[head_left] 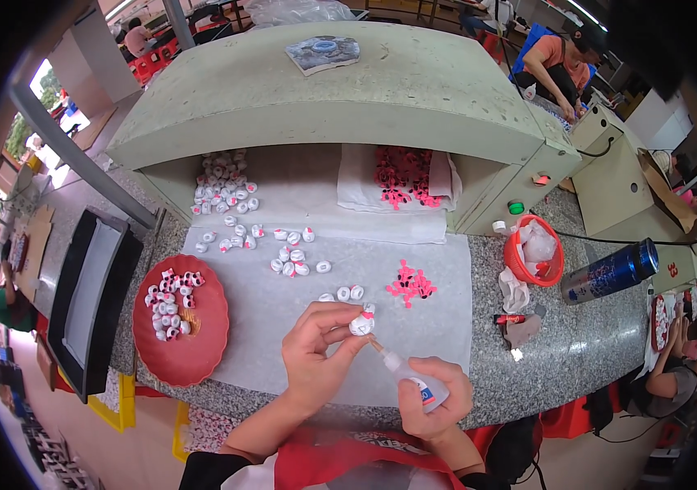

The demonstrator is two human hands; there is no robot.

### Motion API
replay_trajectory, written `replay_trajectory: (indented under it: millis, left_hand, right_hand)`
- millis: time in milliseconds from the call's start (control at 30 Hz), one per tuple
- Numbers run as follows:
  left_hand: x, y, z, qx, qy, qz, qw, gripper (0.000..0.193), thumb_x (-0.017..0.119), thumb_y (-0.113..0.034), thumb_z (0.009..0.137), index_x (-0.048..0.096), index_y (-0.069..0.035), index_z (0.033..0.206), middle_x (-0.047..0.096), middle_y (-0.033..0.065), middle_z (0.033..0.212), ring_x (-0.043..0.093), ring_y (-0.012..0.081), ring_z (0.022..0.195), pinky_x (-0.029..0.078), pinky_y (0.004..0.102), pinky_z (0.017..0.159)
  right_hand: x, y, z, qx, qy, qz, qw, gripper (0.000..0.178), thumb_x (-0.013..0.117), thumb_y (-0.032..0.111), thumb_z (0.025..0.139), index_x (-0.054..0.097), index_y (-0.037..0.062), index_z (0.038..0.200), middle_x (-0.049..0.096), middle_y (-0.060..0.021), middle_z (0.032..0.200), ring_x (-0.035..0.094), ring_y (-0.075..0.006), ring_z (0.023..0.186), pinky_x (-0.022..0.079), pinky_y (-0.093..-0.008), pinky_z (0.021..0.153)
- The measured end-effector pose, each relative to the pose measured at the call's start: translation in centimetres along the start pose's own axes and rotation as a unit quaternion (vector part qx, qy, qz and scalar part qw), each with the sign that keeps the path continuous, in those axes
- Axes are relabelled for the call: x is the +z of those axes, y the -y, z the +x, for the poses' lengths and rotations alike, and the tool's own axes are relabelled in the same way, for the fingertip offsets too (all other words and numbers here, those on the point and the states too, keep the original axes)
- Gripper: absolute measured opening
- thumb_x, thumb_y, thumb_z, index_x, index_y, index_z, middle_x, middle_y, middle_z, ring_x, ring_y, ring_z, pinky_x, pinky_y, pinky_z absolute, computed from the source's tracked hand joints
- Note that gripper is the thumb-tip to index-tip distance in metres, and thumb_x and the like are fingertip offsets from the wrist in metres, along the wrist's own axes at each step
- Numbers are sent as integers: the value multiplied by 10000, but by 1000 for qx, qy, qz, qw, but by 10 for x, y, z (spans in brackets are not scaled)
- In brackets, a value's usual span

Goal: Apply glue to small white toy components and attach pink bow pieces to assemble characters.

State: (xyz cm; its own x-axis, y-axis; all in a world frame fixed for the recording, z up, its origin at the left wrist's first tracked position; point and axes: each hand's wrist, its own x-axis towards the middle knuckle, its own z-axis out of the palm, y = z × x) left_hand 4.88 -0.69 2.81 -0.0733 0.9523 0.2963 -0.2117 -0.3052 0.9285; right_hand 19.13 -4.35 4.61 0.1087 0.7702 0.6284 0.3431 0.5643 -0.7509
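Note:
Between the thumb and fingers of my left hand is a small white figurine with a bit of pink on it. My right hand grips a clear squeeze glue bottle, its narrow tip pointed up at the figurine and very close to it; whether they touch I cannot tell. Just beyond my hands, a few more white figurines stand on the white paper sheet. Small pink pieces lie in a loose pile to the right of them.
A greenish metal hood covers the back, with more white figurines and pink pieces under it. At left are a red plate of figurines and a black tray. A red basket and blue bottle stand right.

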Motion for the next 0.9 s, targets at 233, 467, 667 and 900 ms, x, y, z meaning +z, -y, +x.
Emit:
replay_trajectory:
  millis: [233, 467, 667, 900]
  left_hand:
    - [-3, 1, 0, 26, 27, 59, 998, 322, 578, 200, 676, 512, 81, 968, 485, 164, 1037, 564, 227, 940, 525, 311, 807]
    - [-3, -3, 2, -60, 20, -62, 996, 317, 578, 181, 689, 515, 63, 976, 530, 185, 1045, 575, 263, 962, 516, 322, 800]
    - [-9, -6, 6, -199, 25, -143, 969, 328, 585, 161, 682, 522, 39, 980, 575, 174, 1022, 589, 287, 949, 501, 367, 818]
    - [-11, -7, 5, -220, 35, -187, 957, 337, 598, 151, 669, 529, 21, 972, 590, 152, 1011, 597, 268, 936, 469, 414, 877]
  right_hand:
    - [-7, 7, 7, -16, 26, -17, 999, 210, 633, 24, 655, 574, -43, 845, 587, -124, 620, 571, -197, 478, 438, -261, 436]
    - [-9, 9, 7, 34, 18, -27, 999, 187, 592, 43, 642, 582, -21, 818, 609, -130, 702, 582, -176, 566, 459, -258, 522]
    - [-8, 4, 7, 4, 18, 8, 1000, 211, 613, -11, 636, 572, -47, 839, 604, -130, 646, 568, -186, 479, 436, -258, 437]
    - [-8, 5, 6, -12, 15, 8, 1000, 207, 608, -13, 637, 571, -44, 838, 599, -128, 637, 557, -184, 465, 430, -257, 427]
